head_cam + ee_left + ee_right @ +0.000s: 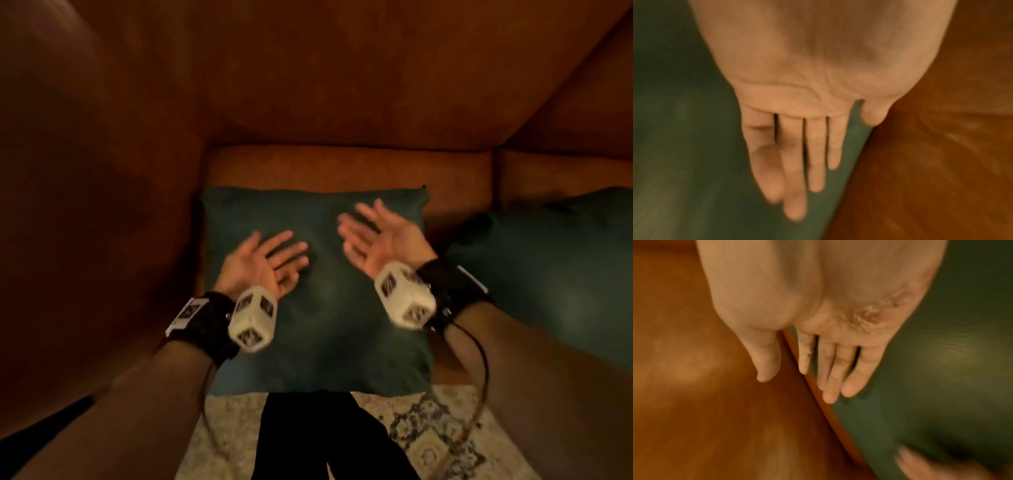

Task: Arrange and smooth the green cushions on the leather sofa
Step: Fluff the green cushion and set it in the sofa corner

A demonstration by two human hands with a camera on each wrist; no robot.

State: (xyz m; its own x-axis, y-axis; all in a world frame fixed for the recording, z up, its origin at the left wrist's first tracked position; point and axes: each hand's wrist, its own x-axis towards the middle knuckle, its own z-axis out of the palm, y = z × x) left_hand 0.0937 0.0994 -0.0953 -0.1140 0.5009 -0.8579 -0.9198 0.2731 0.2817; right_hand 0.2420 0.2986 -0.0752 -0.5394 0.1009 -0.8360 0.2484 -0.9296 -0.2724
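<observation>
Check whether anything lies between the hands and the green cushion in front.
Nothing visible does. The left hand and right hand are open, palms up, over the bare top of the cushion.

The brown leather sofa (342, 164) carries a square dark green cushion (325, 325) lying flat on its seat, close against the left armrest. A second dark green cushion (555, 267) lies on the neighbouring seat to the right, apart from the first.
</observation>
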